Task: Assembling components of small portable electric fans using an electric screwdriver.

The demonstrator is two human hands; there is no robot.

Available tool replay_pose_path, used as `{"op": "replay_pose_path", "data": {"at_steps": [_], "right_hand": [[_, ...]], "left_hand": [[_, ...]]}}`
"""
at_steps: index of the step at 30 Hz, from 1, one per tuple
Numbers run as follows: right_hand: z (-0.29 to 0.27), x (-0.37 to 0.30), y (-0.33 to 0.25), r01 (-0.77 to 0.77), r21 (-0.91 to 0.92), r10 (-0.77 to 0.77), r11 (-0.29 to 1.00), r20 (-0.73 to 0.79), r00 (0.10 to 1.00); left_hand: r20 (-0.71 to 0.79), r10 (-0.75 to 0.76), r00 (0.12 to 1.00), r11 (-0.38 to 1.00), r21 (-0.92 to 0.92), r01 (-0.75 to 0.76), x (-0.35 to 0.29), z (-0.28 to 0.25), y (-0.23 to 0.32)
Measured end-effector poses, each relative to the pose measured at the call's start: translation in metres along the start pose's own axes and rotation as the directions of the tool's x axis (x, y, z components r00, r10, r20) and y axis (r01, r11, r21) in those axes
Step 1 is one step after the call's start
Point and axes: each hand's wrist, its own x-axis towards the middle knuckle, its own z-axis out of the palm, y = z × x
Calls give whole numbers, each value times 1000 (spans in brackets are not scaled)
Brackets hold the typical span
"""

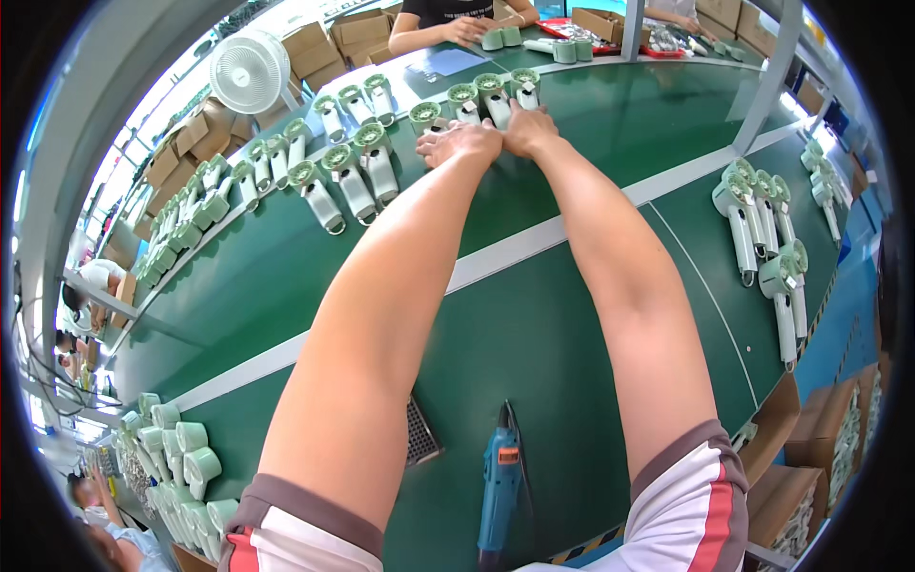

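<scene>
The left hand (459, 143) and right hand (530, 132) extend over the green-and-white handheld units (491, 86) near the table's (620, 110) far edge. Fingers are partly spread; grip cannot be confirmed. Handles apparently face the near edge for easy grasping.

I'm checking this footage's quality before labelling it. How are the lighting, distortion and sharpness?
In the head view, daylight glares at upper left, behind the white electric fan; in the head view, the left grey post bows along the black rim; in the head view, left hand, right hand and teal electric screwdriver look fairly sharp, far-left people smeared.
</scene>
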Motion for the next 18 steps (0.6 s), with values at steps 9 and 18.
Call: {"op": "replay_pose_path", "data": {"at_steps": [9, 18], "right_hand": [[-92, -175, 52, 262, 67, -258, 963, -56, 964], [-151, -418, 48, 392, 182, -334, 902, -283, 899]], "left_hand": [[-55, 535, 843, 840, -75, -537, -134, -86, -109], [-441, 498, 747, 507, -551, -663, -369, -192, -346]]}}
